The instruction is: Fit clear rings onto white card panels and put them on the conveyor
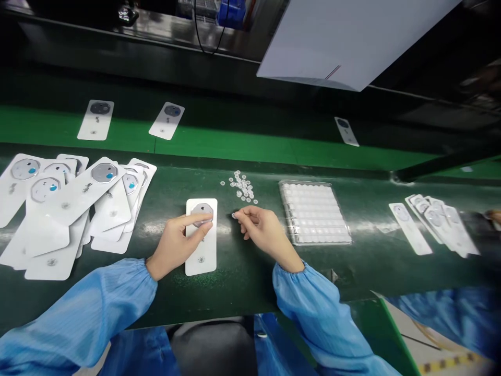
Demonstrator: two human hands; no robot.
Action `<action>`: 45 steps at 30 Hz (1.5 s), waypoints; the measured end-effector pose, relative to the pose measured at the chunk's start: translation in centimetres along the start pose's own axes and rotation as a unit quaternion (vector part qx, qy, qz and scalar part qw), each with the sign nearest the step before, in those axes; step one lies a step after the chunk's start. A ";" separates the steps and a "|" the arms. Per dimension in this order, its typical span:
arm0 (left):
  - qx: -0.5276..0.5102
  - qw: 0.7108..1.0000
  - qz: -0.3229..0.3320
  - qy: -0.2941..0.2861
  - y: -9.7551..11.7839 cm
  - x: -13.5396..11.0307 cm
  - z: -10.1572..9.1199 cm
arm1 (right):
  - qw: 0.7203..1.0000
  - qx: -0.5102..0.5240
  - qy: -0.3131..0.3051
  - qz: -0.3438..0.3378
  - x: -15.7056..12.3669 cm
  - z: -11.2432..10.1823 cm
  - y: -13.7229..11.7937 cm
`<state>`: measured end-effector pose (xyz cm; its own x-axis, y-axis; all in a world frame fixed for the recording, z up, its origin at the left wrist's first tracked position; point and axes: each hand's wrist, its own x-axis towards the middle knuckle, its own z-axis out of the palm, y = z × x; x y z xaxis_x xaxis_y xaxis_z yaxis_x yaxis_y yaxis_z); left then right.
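Well, left fingers (193, 222) lie open on a white card (201, 256); right fingers (246, 213) pinch a tiny disc (235, 215) (more discs (240, 187) at twelve o'clock).

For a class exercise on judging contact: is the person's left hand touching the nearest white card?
Touching. The head view shows the left hand lying across the white card and its round grey patch.
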<state>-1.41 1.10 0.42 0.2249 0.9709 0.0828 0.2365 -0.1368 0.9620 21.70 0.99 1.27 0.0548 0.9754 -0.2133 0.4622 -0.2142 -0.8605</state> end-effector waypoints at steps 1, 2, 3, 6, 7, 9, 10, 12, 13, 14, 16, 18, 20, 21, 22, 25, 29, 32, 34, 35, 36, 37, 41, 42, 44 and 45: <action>-0.001 1.000 -0.004 -0.001 0.0 0.0 0.0 | 1.000 -0.016 0.008 -0.002 0.1 -0.4 0.3; -0.001 1.000 -0.007 -0.003 -0.1 0.0 0.0 | 1.000 -0.023 0.011 -0.002 0.2 -0.7 0.6; -0.002 1.000 -0.011 -0.004 -0.1 0.1 0.0 | 1.000 -0.024 0.012 -0.001 0.4 -1.0 0.7; -0.002 1.000 -0.021 -0.007 -0.2 0.1 0.0 | 1.000 -0.006 -0.003 0.009 0.6 -1.5 0.8; -0.002 1.000 -0.023 -0.009 -0.2 0.1 0.0 | 1.000 0.004 -0.007 0.013 0.7 -1.6 0.8; -0.002 1.000 -0.024 -0.012 -0.3 0.1 0.0 | 0.999 0.028 -0.007 0.020 0.8 -1.8 0.7; -0.002 1.000 -0.024 -0.014 -0.3 0.1 0.0 | 0.999 0.042 -0.005 0.024 0.7 -1.8 0.7; -0.001 1.000 -0.025 -0.015 -0.3 0.1 0.0 | 0.997 0.071 0.004 0.030 0.5 -2.0 0.6; 0.000 1.000 -0.025 -0.015 -0.3 0.1 0.0 | 0.996 0.086 0.007 0.034 0.3 -1.9 0.4; 0.002 1.000 -0.023 -0.014 -0.3 0.0 0.0 | 0.994 0.101 0.007 0.037 0.0 -1.8 0.1; 0.007 1.000 -0.014 -0.016 -0.3 0.0 0.0 | 0.990 0.132 0.001 0.040 -0.7 -1.3 -0.6; 0.009 1.000 0.000 -0.021 -0.2 -0.1 0.1 | 0.985 0.167 -0.014 0.039 -1.6 -0.4 -1.4; 0.008 1.000 0.012 -0.023 -0.2 -0.2 0.2 | 0.979 0.199 -0.033 0.034 -2.3 0.9 -2.1; 0.005 1.000 0.018 -0.022 -0.1 -0.2 0.2 | 0.977 0.208 -0.045 0.032 -2.6 1.5 -2.4; 0.000 0.999 0.024 -0.021 -0.1 -0.2 0.2 | 0.975 0.214 -0.058 0.031 -2.9 2.0 -2.5; -0.026 0.998 0.042 -0.024 0.0 -0.3 0.2 | 0.971 0.222 -0.078 0.031 -3.3 3.4 -2.6; -0.046 0.997 0.051 -0.042 -0.1 -0.4 0.2 | 0.969 0.230 -0.081 0.032 -3.4 3.8 -2.2; -0.042 0.997 0.046 -0.048 -0.3 -0.4 0.1 | 0.975 0.198 -0.100 0.024 -3.4 3.3 -2.4; -0.039 0.997 0.043 -0.048 -0.3 -0.3 0.0 | 0.978 0.173 -0.113 0.007 -3.5 2.8 -2.9; -0.038 0.997 0.041 -0.048 -0.3 -0.3 0.0 | 0.980 0.163 -0.116 -0.002 -3.5 2.7 -3.1; -0.036 0.997 0.040 -0.049 -0.2 -0.3 0.0 | 0.981 0.155 -0.116 -0.011 -3.5 2.5 -3.3; -0.034 0.998 0.037 -0.049 -0.2 -0.2 0.0 | 0.982 0.148 -0.113 -0.019 -3.5 2.4 -3.5; -0.031 0.998 0.022 -0.053 0.0 -0.2 0.0 | 0.990 0.113 -0.065 -0.045 -3.5 2.5 -3.8; -0.036 0.998 0.019 -0.051 0.0 -0.3 0.0 | 0.992 0.101 -0.048 -0.052 -3.5 2.6 -3.8; -0.061 0.997 0.005 -0.045 0.0 -0.4 0.1 | 0.995 0.074 -0.016 -0.065 -3.4 2.8 -3.8; -0.081 0.996 -0.009 -0.044 0.0 -0.5 0.1 | 0.996 0.062 -0.003 -0.071 -3.4 2.9 -3.8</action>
<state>-1.39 0.60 0.35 0.3053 0.9510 0.0495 0.0878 -0.0799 0.9929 17.18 -1.65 3.93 -0.0095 0.9961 -0.0881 0.3521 -0.0791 -0.9326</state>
